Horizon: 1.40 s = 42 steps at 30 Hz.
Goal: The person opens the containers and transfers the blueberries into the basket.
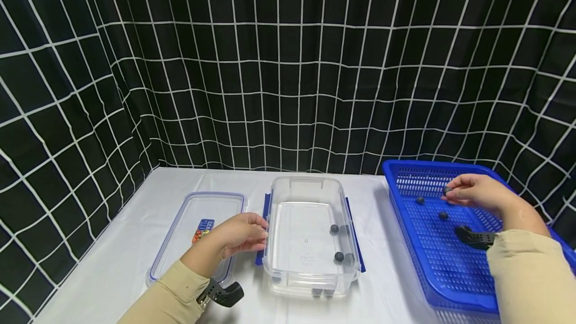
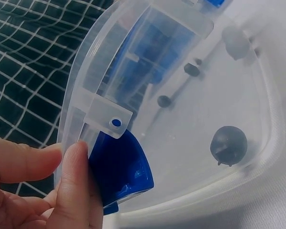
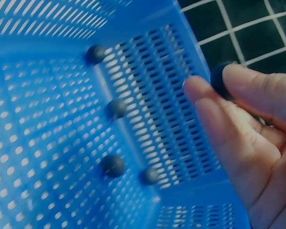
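A clear plastic container (image 1: pixel 310 186) with blue side latches (image 2: pixel 121 171) stands mid-table and holds several dark berries (image 1: pixel 334 228); one berry (image 2: pixel 229 144) shows large in the left wrist view. My left hand (image 1: pixel 260 231) pinches the container's left rim beside a latch, thumb and finger (image 2: pixel 76 171) on the edge. To the right, a blue perforated basket (image 1: pixel 450 274) holds several loose berries (image 3: pixel 113 165). Above the basket's far part, my right hand (image 1: pixel 452 194) pinches one dark berry (image 3: pixel 220 78) between thumb and fingertips.
The container's clear lid (image 1: pixel 180 244), with a coloured sticker, lies flat to the left of my left hand. A white cloth (image 1: pixel 112 264) covers the table. A black curtain with a white grid (image 1: pixel 288 64) closes off the back and left sides.
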Motion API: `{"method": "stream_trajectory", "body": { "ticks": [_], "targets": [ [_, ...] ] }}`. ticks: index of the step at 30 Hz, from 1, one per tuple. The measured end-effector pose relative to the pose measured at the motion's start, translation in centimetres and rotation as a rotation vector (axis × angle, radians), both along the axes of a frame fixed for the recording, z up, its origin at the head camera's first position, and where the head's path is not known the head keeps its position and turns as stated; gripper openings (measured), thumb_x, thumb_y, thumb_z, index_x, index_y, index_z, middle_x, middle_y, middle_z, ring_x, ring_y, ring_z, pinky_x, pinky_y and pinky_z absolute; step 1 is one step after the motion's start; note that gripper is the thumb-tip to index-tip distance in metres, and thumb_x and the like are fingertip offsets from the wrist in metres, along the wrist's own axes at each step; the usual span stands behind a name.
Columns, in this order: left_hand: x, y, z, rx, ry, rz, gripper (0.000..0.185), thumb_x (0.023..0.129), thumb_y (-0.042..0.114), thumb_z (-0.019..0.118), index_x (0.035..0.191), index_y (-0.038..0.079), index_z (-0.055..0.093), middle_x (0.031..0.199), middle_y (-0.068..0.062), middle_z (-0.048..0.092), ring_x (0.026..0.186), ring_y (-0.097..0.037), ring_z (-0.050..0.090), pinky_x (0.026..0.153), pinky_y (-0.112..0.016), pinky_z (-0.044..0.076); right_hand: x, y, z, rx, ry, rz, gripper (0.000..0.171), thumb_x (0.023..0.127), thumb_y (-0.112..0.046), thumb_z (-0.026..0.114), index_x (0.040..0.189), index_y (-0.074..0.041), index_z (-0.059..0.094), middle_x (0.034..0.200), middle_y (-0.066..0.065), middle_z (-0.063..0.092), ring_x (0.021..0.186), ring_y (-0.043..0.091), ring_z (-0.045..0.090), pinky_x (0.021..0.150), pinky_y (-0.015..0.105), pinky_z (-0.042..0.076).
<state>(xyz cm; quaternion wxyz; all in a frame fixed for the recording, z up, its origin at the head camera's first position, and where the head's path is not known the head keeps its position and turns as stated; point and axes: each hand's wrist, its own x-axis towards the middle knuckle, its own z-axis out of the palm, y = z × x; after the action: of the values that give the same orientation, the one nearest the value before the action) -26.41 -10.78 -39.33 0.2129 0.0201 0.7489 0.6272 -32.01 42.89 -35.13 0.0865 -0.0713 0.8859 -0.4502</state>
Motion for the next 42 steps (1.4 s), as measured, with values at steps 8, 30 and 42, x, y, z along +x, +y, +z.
{"method": "stream_trajectory", "body": {
  "ticks": [8,30,42],
  "targets": [
    [0.1,0.1,0.1,0.029,-0.005,-0.007,0.022,0.085,-0.002,0.055,0.106,-0.005,0.051,0.082,-0.009,0.055,0.069,-0.015,0.059,0.069,-0.027,0.058,-0.3,0.2,-1.0,-0.042,-0.056,-0.004,0.022,0.089,0.001,0.052,0.106,0.014,0.044,0.093,0.011,0.061,0.084,0.011,0.064,0.079,0.029,0.056],
    [0.0,0.0,0.0,0.025,-0.007,-0.017,0.021,0.085,-0.001,0.055,0.105,-0.005,0.051,0.081,-0.009,0.056,0.068,-0.015,0.060,0.069,-0.026,0.058,-0.1,1.0,-1.1,-0.099,-0.047,-0.039,0.031,0.095,-0.003,0.043,0.117,0.018,0.038,0.097,0.010,0.063,0.086,0.011,0.065,0.081,0.028,0.055],
    [0.0,0.0,0.1,0.022,-0.008,-0.015,0.021,0.085,-0.001,0.056,0.104,-0.005,0.051,0.081,-0.009,0.056,0.069,-0.015,0.060,0.069,-0.026,0.058,0.2,0.1,0.5,-0.057,0.035,-0.070,0.042,0.094,-0.014,0.050,0.122,0.014,0.037,0.097,0.005,0.065,0.086,0.007,0.064,0.077,0.024,0.056]
  ]
}}
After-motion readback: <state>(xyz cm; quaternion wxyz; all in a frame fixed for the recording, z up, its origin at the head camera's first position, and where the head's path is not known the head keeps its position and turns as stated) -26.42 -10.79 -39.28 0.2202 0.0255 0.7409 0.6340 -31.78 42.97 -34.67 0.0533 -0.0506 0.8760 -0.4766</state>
